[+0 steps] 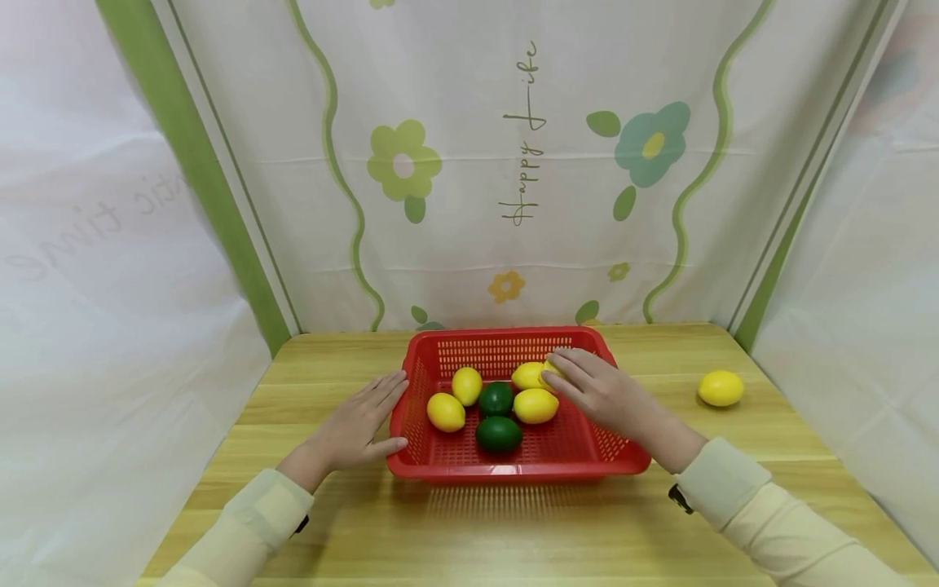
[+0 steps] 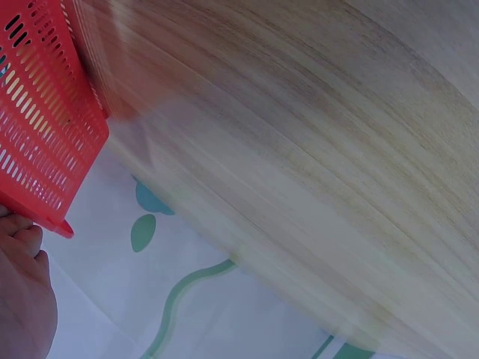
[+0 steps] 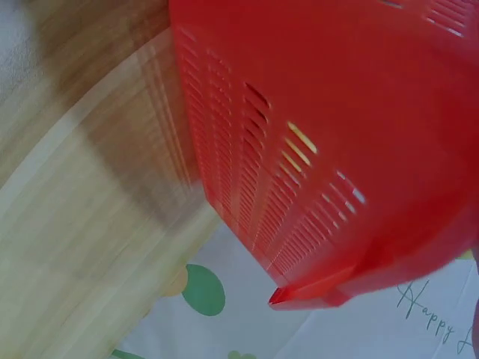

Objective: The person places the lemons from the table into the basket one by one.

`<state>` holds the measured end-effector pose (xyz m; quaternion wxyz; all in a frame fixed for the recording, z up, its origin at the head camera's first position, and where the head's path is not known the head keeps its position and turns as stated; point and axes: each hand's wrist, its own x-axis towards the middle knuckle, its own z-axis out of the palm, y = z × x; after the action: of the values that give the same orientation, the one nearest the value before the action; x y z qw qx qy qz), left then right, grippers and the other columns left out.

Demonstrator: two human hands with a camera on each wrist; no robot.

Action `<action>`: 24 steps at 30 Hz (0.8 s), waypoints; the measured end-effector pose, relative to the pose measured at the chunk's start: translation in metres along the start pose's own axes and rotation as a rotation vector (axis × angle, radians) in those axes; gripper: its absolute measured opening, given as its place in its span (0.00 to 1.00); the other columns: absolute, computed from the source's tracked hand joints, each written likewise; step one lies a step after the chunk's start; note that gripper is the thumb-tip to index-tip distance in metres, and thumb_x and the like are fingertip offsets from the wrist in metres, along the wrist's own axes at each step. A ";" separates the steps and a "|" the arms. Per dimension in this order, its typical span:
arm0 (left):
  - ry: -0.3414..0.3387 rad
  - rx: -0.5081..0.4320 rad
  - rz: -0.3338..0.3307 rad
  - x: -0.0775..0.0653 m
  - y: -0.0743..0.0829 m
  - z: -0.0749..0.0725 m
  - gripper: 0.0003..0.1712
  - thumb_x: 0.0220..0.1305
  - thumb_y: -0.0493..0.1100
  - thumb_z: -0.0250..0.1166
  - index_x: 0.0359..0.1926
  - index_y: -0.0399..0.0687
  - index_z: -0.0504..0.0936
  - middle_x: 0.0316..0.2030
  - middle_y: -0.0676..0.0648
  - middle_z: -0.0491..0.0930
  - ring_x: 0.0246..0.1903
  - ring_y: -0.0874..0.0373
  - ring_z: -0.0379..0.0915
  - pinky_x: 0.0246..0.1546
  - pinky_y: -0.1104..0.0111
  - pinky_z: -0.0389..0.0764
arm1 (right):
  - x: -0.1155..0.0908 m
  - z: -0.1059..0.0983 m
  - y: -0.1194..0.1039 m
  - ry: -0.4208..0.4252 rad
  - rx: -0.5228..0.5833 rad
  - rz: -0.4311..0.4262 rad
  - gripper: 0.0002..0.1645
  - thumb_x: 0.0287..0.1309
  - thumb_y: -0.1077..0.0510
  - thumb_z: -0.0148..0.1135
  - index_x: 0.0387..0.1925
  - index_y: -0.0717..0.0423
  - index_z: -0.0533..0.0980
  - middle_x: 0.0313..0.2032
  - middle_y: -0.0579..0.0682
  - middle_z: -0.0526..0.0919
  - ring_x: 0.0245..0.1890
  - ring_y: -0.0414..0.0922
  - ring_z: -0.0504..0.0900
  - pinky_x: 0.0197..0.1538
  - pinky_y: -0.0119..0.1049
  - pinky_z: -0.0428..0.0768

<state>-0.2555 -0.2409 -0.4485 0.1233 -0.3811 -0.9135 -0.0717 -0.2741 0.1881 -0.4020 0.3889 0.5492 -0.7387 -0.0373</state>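
A red plastic basket (image 1: 513, 470) with slotted walls stands on the table, and its outer side fills much of both wrist views. My left hand (image 1: 359, 424) rests on its left rim, fingers straight and thumb apart. Over the basket's right part, my right hand (image 1: 597, 391) holds a lemon (image 1: 550, 373), mostly hidden by the fingers. Beside that lie a lemon (image 1: 527, 377) and another lemon (image 1: 536, 406). Two more lemons (image 1: 446, 412) are in the left part. Two dark green oval fruits (image 1: 499, 435) sit in the middle.
A single lemon (image 1: 720, 388) lies on the wooden table (image 1: 330, 522), right of the basket. Behind the table hangs a white curtain (image 1: 469, 204) printed with flowers and lettering. More white cloth closes off the left and right sides.
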 end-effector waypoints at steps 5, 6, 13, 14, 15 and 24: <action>0.004 0.001 0.004 0.000 0.000 0.001 0.48 0.64 0.60 0.61 0.72 0.32 0.57 0.72 0.37 0.54 0.72 0.45 0.48 0.69 0.52 0.53 | 0.001 0.002 -0.004 -0.038 0.018 -0.023 0.29 0.76 0.62 0.24 0.58 0.65 0.73 0.57 0.65 0.74 0.56 0.58 0.75 0.54 0.48 0.78; 0.004 0.001 0.004 0.001 0.000 0.001 0.48 0.64 0.60 0.61 0.72 0.32 0.57 0.72 0.37 0.54 0.72 0.45 0.48 0.69 0.52 0.53 | 0.001 0.002 -0.005 -0.053 0.026 -0.026 0.28 0.76 0.62 0.26 0.58 0.64 0.73 0.57 0.64 0.74 0.57 0.58 0.74 0.55 0.48 0.78; 0.001 -0.009 -0.002 0.000 0.000 0.001 0.48 0.63 0.60 0.61 0.72 0.32 0.57 0.72 0.37 0.54 0.72 0.46 0.48 0.70 0.52 0.52 | 0.003 0.007 -0.011 -0.105 0.037 -0.068 0.29 0.76 0.61 0.24 0.58 0.63 0.72 0.57 0.62 0.76 0.57 0.56 0.75 0.56 0.46 0.78; 0.001 -0.009 -0.004 0.000 0.000 0.001 0.48 0.63 0.60 0.61 0.72 0.33 0.57 0.73 0.38 0.53 0.72 0.46 0.48 0.70 0.53 0.53 | 0.003 0.008 -0.012 -0.101 0.033 -0.075 0.31 0.76 0.61 0.21 0.58 0.63 0.73 0.56 0.62 0.76 0.56 0.55 0.75 0.55 0.45 0.78; 0.000 -0.011 -0.006 0.000 -0.001 0.001 0.48 0.64 0.60 0.61 0.72 0.33 0.57 0.73 0.38 0.53 0.72 0.46 0.48 0.70 0.52 0.52 | 0.003 0.009 -0.012 -0.100 0.031 -0.080 0.32 0.76 0.60 0.19 0.57 0.63 0.73 0.56 0.62 0.77 0.56 0.55 0.76 0.55 0.45 0.78; -0.016 -0.021 -0.020 0.000 -0.001 0.001 0.49 0.64 0.61 0.59 0.73 0.34 0.55 0.73 0.39 0.52 0.72 0.47 0.46 0.70 0.53 0.51 | 0.004 0.014 -0.017 -0.194 0.043 -0.076 0.31 0.51 0.65 0.72 0.57 0.60 0.73 0.55 0.60 0.77 0.56 0.53 0.76 0.57 0.44 0.77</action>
<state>-0.2564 -0.2408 -0.4492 0.1112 -0.3738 -0.9174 -0.0795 -0.2698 0.1730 -0.4178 0.3020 0.5788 -0.7523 -0.0890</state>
